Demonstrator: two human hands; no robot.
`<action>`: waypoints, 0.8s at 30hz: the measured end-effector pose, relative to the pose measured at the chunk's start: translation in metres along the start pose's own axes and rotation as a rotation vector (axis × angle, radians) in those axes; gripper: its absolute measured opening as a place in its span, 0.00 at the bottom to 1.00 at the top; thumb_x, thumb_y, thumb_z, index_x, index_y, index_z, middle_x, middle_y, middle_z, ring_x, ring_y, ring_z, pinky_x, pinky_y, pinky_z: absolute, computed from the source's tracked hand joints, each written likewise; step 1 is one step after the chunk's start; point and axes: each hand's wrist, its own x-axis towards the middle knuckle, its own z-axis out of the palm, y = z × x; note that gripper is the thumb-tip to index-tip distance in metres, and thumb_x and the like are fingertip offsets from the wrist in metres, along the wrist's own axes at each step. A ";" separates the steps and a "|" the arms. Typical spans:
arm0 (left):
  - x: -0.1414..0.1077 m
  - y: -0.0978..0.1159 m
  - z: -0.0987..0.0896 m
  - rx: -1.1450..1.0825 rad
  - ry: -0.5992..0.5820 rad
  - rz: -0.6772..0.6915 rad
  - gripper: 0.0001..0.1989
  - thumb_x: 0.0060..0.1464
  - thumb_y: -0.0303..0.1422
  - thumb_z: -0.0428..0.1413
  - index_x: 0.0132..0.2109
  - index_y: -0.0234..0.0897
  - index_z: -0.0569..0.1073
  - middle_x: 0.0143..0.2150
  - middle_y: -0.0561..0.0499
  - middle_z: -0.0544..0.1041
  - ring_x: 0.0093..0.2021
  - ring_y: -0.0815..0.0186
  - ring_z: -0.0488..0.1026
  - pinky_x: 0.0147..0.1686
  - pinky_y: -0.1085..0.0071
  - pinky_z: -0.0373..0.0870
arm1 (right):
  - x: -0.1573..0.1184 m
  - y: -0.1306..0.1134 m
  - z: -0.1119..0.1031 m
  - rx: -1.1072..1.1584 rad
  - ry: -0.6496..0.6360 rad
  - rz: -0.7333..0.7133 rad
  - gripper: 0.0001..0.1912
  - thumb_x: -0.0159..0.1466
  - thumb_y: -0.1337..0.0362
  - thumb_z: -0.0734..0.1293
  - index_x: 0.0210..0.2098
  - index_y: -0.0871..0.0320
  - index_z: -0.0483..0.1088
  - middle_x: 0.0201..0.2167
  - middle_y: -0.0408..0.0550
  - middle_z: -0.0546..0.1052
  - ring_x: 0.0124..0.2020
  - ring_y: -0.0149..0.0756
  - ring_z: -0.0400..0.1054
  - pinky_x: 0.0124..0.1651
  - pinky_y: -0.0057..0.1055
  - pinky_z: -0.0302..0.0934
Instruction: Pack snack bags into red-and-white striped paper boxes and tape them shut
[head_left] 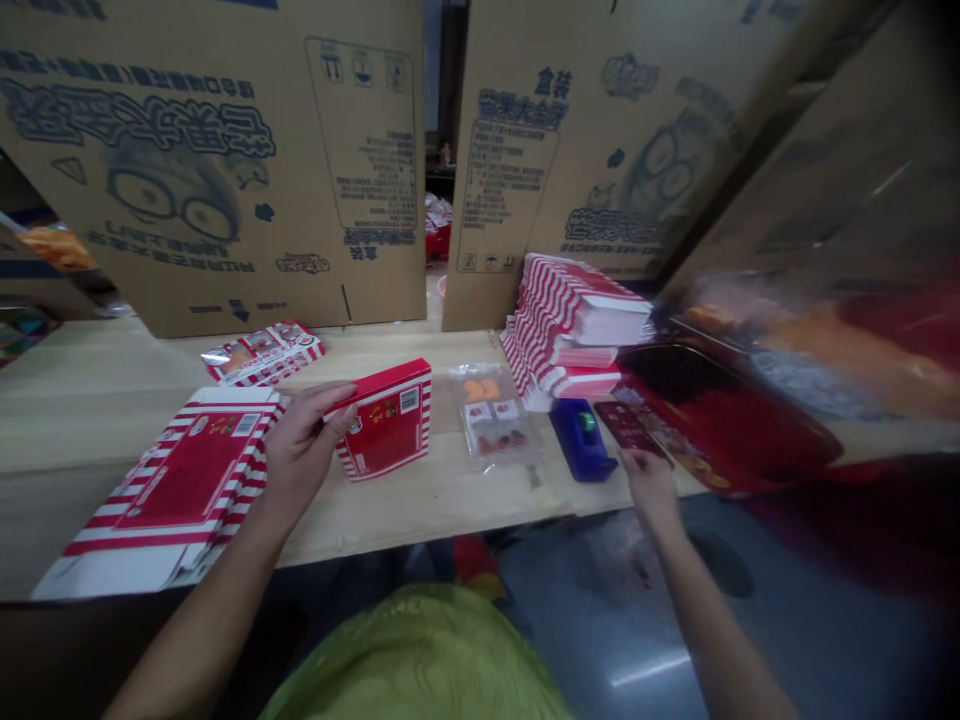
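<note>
My left hand point(301, 445) is closed around the left edge of a red box with red-and-white striped sides point(390, 420), tilted up above the table. At the right, the fingers of my right hand point(654, 488) pinch the near edge of a dark red printed card point(628, 424). Just left of that card stands a blue tape dispenser point(581, 445). A clear plastic packet point(491, 420) with orange and reddish-brown pieces lies between the held box and the dispenser.
Flat striped cartons point(196, 470) lie stacked at left, a printed packet point(262, 352) behind them. More striped boxes point(562, 320) are piled at back right, beside a blurred red tray point(780, 440). Large cardboard boxes point(300, 200) wall the table's back. A person's red sleeve or clothing shows blurred at right.
</note>
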 end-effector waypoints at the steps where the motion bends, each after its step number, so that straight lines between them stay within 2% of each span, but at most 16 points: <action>1: -0.001 0.001 0.003 0.007 0.002 0.032 0.12 0.54 0.32 0.56 0.47 0.41 0.74 0.47 0.50 0.76 0.48 0.63 0.72 0.49 0.64 0.69 | 0.000 0.006 -0.001 0.043 -0.004 0.052 0.23 0.48 0.42 0.62 0.23 0.58 0.68 0.22 0.53 0.71 0.26 0.41 0.63 0.31 0.39 0.60; 4: -0.002 0.000 0.009 0.026 0.024 0.082 0.13 0.54 0.30 0.57 0.47 0.41 0.74 0.46 0.50 0.76 0.47 0.63 0.73 0.48 0.64 0.70 | -0.005 0.012 0.002 0.179 -0.019 0.198 0.29 0.44 0.39 0.62 0.27 0.60 0.69 0.25 0.51 0.71 0.22 0.34 0.61 0.23 0.32 0.56; 7: -0.002 -0.001 0.011 0.017 0.038 0.089 0.13 0.54 0.31 0.57 0.48 0.41 0.74 0.47 0.50 0.77 0.47 0.63 0.73 0.47 0.64 0.71 | -0.010 0.011 0.003 0.281 -0.096 0.294 0.31 0.42 0.39 0.65 0.30 0.61 0.71 0.23 0.46 0.69 0.21 0.30 0.59 0.20 0.27 0.51; 11: -0.002 -0.001 0.012 0.000 0.047 0.071 0.13 0.54 0.30 0.58 0.48 0.41 0.74 0.47 0.50 0.77 0.47 0.64 0.74 0.48 0.64 0.71 | -0.008 0.007 0.000 0.355 -0.194 0.371 0.28 0.40 0.42 0.70 0.28 0.61 0.73 0.19 0.43 0.68 0.21 0.29 0.59 0.20 0.25 0.51; 14: -0.003 -0.003 0.013 -0.013 0.067 0.055 0.13 0.53 0.31 0.58 0.47 0.41 0.74 0.46 0.50 0.77 0.47 0.64 0.74 0.48 0.64 0.71 | -0.001 0.003 -0.003 0.382 -0.224 0.401 0.26 0.40 0.45 0.73 0.27 0.61 0.74 0.20 0.44 0.69 0.21 0.28 0.59 0.20 0.23 0.50; 19: -0.005 -0.006 0.012 -0.052 0.070 0.029 0.13 0.53 0.30 0.58 0.47 0.40 0.75 0.46 0.49 0.77 0.47 0.63 0.73 0.48 0.64 0.71 | 0.006 0.002 -0.005 0.469 -0.222 0.477 0.22 0.41 0.50 0.75 0.27 0.61 0.73 0.22 0.45 0.72 0.20 0.25 0.60 0.18 0.21 0.51; 24: -0.007 -0.008 0.010 -0.048 0.090 0.011 0.13 0.52 0.30 0.59 0.47 0.41 0.75 0.46 0.49 0.76 0.46 0.63 0.74 0.46 0.64 0.72 | -0.014 0.015 -0.001 0.661 -0.163 0.602 0.23 0.39 0.49 0.76 0.23 0.59 0.66 0.16 0.40 0.68 0.17 0.27 0.61 0.18 0.24 0.58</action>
